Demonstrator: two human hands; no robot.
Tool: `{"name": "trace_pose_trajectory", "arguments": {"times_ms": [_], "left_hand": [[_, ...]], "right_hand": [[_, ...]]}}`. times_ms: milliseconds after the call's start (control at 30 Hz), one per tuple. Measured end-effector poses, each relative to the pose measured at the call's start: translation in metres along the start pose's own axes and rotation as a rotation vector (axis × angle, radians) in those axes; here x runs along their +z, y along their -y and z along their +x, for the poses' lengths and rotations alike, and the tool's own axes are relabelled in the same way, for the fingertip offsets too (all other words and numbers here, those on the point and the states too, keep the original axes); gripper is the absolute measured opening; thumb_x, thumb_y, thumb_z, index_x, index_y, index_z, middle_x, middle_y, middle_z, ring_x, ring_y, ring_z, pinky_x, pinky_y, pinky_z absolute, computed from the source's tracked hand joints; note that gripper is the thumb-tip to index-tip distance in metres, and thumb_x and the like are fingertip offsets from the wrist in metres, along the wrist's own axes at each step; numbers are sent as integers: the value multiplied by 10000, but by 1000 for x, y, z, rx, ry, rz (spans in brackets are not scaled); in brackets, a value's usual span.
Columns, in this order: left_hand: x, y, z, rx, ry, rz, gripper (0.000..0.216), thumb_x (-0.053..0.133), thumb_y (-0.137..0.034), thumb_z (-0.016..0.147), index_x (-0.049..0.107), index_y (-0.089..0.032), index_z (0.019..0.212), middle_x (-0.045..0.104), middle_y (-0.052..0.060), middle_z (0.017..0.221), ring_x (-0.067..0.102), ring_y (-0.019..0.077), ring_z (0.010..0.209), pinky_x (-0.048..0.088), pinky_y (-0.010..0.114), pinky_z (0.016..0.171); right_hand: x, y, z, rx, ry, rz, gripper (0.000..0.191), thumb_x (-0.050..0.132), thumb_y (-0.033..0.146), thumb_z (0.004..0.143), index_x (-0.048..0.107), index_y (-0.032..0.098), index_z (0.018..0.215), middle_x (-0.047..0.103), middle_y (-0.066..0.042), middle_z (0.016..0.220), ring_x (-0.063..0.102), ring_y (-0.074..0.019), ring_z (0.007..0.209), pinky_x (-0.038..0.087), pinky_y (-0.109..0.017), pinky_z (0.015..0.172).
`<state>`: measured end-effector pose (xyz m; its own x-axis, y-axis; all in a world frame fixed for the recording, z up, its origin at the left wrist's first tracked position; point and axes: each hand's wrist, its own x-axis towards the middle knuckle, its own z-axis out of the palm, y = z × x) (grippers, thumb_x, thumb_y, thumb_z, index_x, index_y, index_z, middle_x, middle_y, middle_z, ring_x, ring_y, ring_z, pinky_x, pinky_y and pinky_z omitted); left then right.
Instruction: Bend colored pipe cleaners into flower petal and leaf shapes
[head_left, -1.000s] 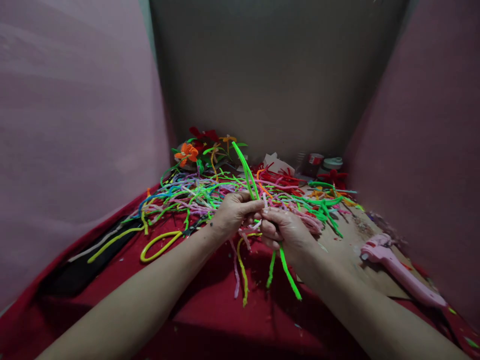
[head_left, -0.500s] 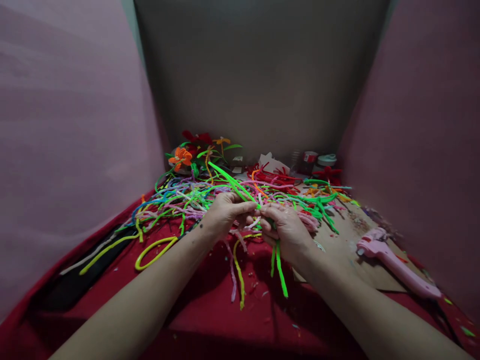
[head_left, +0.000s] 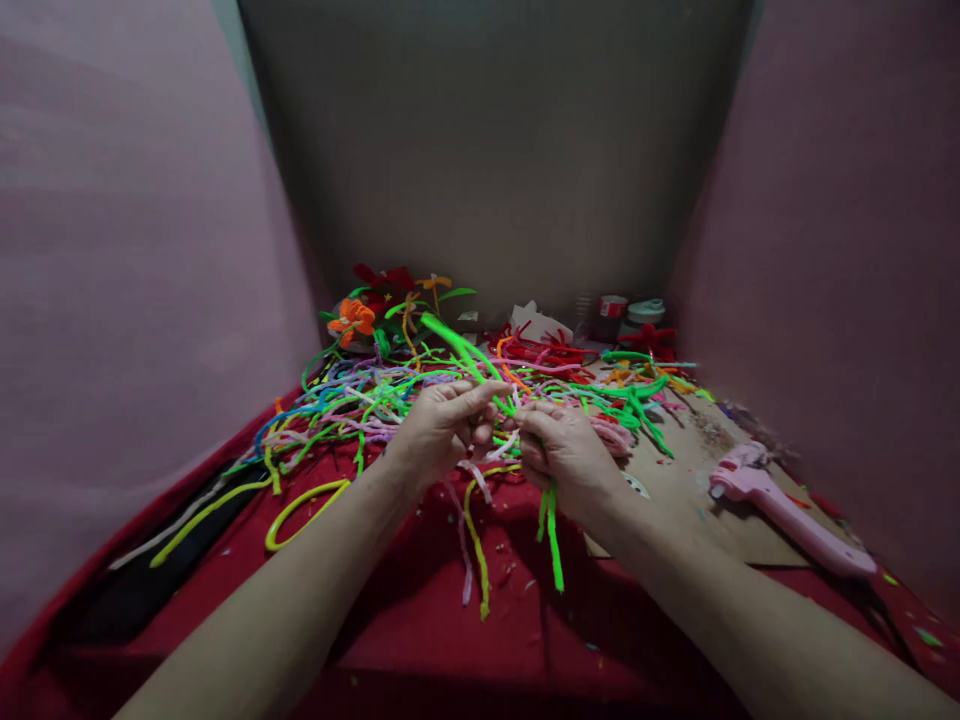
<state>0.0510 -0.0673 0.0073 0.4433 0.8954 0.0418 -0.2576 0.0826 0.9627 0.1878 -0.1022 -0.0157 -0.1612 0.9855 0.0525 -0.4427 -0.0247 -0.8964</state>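
Observation:
Bright green pipe cleaners (head_left: 459, 346) slant up and away from my hands toward the back of the table. My left hand (head_left: 442, 425) is closed, thumb and forefinger pinched at the green strands. Close beside it, my right hand (head_left: 570, 455) grips the same green pipe cleaners, and their loose ends hang below the palm. The stretch inside the right fist is hidden. Behind both hands lies a tangled heap of pipe cleaners (head_left: 390, 380) in green, pink, purple, white and blue.
A pink glue gun (head_left: 787, 510) rests on a tan board (head_left: 690, 500) at right. Pipe-cleaner flowers (head_left: 352, 320) stand at back left. A yellow loop (head_left: 281, 520) and a black flat object (head_left: 135, 590) lie on the red cloth (head_left: 420, 650). Jars (head_left: 611, 310) stand at back right.
My left thumb and fingers have shifted slightly upward along the green strands, which now spread a little apart. My right hand keeps its grip. The view has turned slightly.

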Motion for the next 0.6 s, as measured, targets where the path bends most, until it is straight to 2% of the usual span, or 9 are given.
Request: {"name": "trace_pose_trajectory", "arguments": {"times_ms": [67,133,200,300,367,433,500,600], "left_hand": [[-1,-3,-2,75,76,270,213,633,-282,714,653,-156,884,568,-16,610,472,63,435,350,184,408],[-2,-3,-2,218,61,598,143,606,-269,746,667,-157,811,573,-1,646,508,82,503,384,199,472],[-5,-2,0,437,14,879,143,575,-261,778,672,-165,736,567,7,669,527,102,584,409,211,544],[-9,-1,2,736,-7,1121,142,557,-233,797,671,-176,734,589,27,748,532,126,705,420,225,638],[-10,-3,1,862,-22,1253,136,552,-216,799,663,-174,733,602,41,780,516,144,756,412,255,698],[-9,-7,-2,915,-33,1380,122,550,-197,794,652,-175,730,615,45,780,487,159,768,386,294,747],[-6,-12,-7,882,-25,1453,119,550,-194,782,631,-176,697,619,35,742,469,164,750,359,319,765],[0,-18,-13,660,-7,1351,169,550,-224,756,578,-168,599,574,12,639,473,150,683,359,294,705]], "right_hand": [[-3,1,2,27,13,21,121,538,209,682,443,195,608,273,115,377,144,-41,323,131,-163,295],[-6,1,3,53,24,24,119,529,211,684,443,194,604,267,115,375,133,-42,324,121,-168,300],[-8,1,4,55,32,23,118,529,208,684,444,194,603,278,111,386,141,-44,329,122,-173,306],[-8,2,2,6,45,-12,146,527,193,682,427,191,575,283,103,404,165,-46,343,136,-180,323],[-6,3,1,-24,42,-54,177,527,192,690,410,192,558,272,104,398,165,-46,344,131,-187,331],[-4,5,-1,-18,36,-85,201,535,211,701,394,197,558,255,109,391,149,-47,341,118,-195,335],[-3,7,-2,-16,38,-128,224,537,237,713,378,201,561,242,111,399,138,-49,346,113,-204,345],[-3,8,-4,-133,34,-342,230,496,242,752,382,197,557,259,90,436,190,-59,382,163,-216,390]]}}
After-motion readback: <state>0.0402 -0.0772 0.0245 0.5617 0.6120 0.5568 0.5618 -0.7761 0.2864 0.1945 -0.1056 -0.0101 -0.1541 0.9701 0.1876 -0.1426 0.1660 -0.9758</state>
